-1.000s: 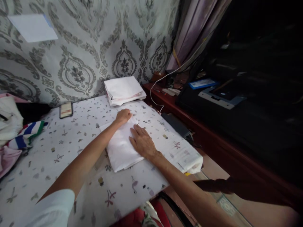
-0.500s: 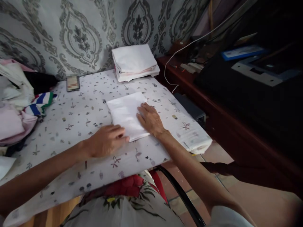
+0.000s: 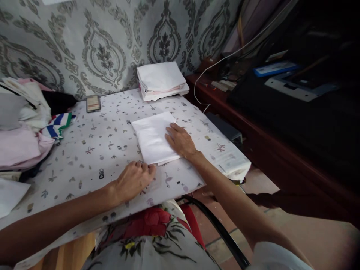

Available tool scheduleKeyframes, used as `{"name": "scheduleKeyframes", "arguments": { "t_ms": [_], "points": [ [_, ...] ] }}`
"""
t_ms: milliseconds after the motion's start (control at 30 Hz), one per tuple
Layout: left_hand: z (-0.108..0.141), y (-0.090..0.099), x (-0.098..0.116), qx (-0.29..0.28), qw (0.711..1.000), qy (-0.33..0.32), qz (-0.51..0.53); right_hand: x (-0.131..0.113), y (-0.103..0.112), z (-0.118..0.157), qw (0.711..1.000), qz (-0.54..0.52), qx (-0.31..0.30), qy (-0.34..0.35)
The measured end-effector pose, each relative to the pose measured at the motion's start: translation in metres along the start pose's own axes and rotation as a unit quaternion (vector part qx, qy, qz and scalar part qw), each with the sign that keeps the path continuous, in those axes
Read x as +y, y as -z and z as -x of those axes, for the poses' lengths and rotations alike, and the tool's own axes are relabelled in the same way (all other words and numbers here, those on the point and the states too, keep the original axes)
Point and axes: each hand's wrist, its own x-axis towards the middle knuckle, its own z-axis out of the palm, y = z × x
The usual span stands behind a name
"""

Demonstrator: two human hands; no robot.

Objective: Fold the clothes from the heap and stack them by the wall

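A folded white cloth [image 3: 153,137] lies flat on a table covered with a small-patterned white sheet [image 3: 112,131]. My right hand [image 3: 181,140] rests palm down on the cloth's right side, its fingers stretched out. At the near left corner of the cloth is my left hand [image 3: 136,180], with its fingers curled closed against the edge. Its fingertips are turned under, so whatever they pinch is hidden.
A stack of folded white cloths [image 3: 163,82] stands at the back by the patterned wall. Loose clothes [image 3: 25,131] are heaped at the left, near a small blurred box [image 3: 93,103]. A dark red desk [image 3: 267,150] with a white cable [image 3: 197,88] borders the right.
My left hand has come down and slightly nearer to me, its fingers curling more tightly. My right hand stays on the cloth. The view has shifted a little.
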Motion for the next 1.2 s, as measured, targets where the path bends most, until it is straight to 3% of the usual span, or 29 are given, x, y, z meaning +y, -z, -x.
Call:
{"name": "scheduleKeyframes", "arguments": {
  "t_ms": [300, 433, 500, 567, 733, 900, 967, 1000, 1033, 1100, 1167, 1200],
  "points": [
    [0.02, -0.007, -0.002, 0.008, 0.998, -0.004, 0.059, 0.003, -0.002, 0.001, 0.999, 0.025, 0.023, 0.013],
    [0.008, -0.01, -0.031, 0.149, 0.975, 0.061, 0.156, -0.003, 0.004, 0.002, 0.999, 0.037, 0.025, 0.021],
    [-0.012, -0.013, -0.047, 0.231, 0.947, 0.099, 0.2, -0.008, 0.005, 0.002, 0.998, 0.046, 0.037, 0.035],
    [-0.038, -0.021, -0.058, 0.265, 0.928, 0.116, 0.234, -0.014, 0.004, 0.003, 0.997, 0.052, 0.029, 0.042],
    [-0.083, -0.051, -0.064, 0.183, 0.936, 0.111, 0.28, -0.018, 0.002, 0.004, 0.998, 0.041, -0.048, 0.005],
    [-0.081, -0.068, -0.06, 0.201, 0.909, 0.127, 0.343, -0.008, 0.014, 0.0, 0.997, 0.012, -0.06, -0.045],
    [-0.078, -0.072, -0.064, 0.243, 0.857, 0.196, 0.41, -0.001, 0.021, -0.005, 0.994, 0.018, -0.049, -0.099],
    [-0.077, -0.073, -0.068, 0.267, 0.813, 0.24, 0.458, 0.002, 0.024, -0.009, 0.991, 0.021, -0.042, -0.124],
    [-0.077, -0.074, -0.073, 0.29, 0.755, 0.282, 0.516, 0.005, 0.027, -0.013, 0.989, 0.021, -0.036, -0.144],
    [-0.075, -0.071, -0.085, 0.308, 0.611, 0.338, 0.646, 0.01, 0.031, -0.024, 0.984, 0.007, -0.037, -0.175],
    [-0.073, -0.064, -0.092, 0.285, 0.464, 0.346, 0.764, 0.013, 0.033, -0.035, 0.979, -0.012, -0.049, -0.197],
    [-0.072, -0.059, -0.092, 0.259, 0.404, 0.336, 0.81, 0.014, 0.034, -0.041, 0.977, -0.017, -0.061, -0.204]
  ]
}}
